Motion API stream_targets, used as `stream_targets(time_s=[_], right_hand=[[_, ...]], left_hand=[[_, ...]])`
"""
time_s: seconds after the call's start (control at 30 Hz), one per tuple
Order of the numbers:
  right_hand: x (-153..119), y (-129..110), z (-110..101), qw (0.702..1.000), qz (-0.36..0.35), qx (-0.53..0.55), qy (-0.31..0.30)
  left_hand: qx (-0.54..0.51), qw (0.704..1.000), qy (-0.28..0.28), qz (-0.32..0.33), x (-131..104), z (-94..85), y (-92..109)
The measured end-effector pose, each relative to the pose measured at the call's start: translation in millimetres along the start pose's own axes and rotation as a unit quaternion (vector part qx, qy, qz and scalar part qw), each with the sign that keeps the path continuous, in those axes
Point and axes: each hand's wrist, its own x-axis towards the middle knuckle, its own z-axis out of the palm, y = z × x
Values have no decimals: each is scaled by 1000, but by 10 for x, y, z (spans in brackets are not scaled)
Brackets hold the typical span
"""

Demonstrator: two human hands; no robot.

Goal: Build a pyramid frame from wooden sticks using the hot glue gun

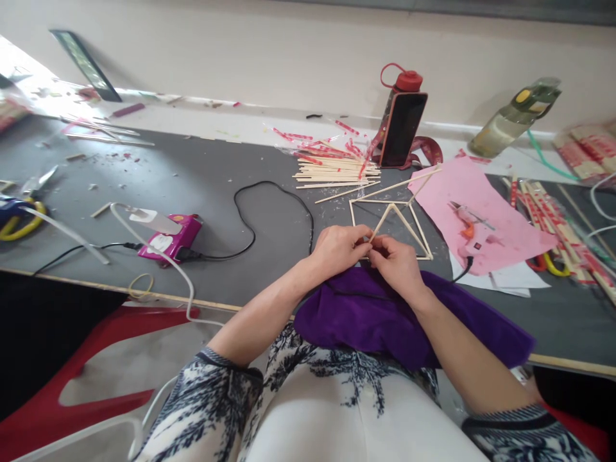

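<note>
Both my hands meet at the near left corner of a frame built of thin wooden sticks. My left hand comes from the left, its thumb and fingertips pinched on a stick of the frame. Close against it, my right hand also pinches at the same corner, with its fingertips together. Slanting sticks rise to a peak in the middle of the frame, and longer ones reach toward the back right. My fingers hide the joint itself. Under my wrists a purple cloth lies bunched over the table edge.
Behind the frame lies a pile of loose sticks with red-and-clear wrappers. A phone leans on a red-capped bottle. On pink paper rests a glue gun beside pliers. A magenta power adapter trails cables at left.
</note>
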Motion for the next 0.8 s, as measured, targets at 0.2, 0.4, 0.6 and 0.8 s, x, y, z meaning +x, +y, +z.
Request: stream_targets(time_s=[0.2,0.4,0.6,0.8], right_hand=[[28,15,-9,1000,-24,-18,-7],[41,21,-16,999,-34,-22,-5],[43,46,-6,999,-30,-15,-8],[41,44,-13,999,-37,-24,-9]], left_hand=[[40,998,-7,-56,-67,-90,27],[199,975,-31,-89,-180,-38,94],[232,967,-37,-103,-219,66,175],[227,966,-57,-109,-213,90,187]])
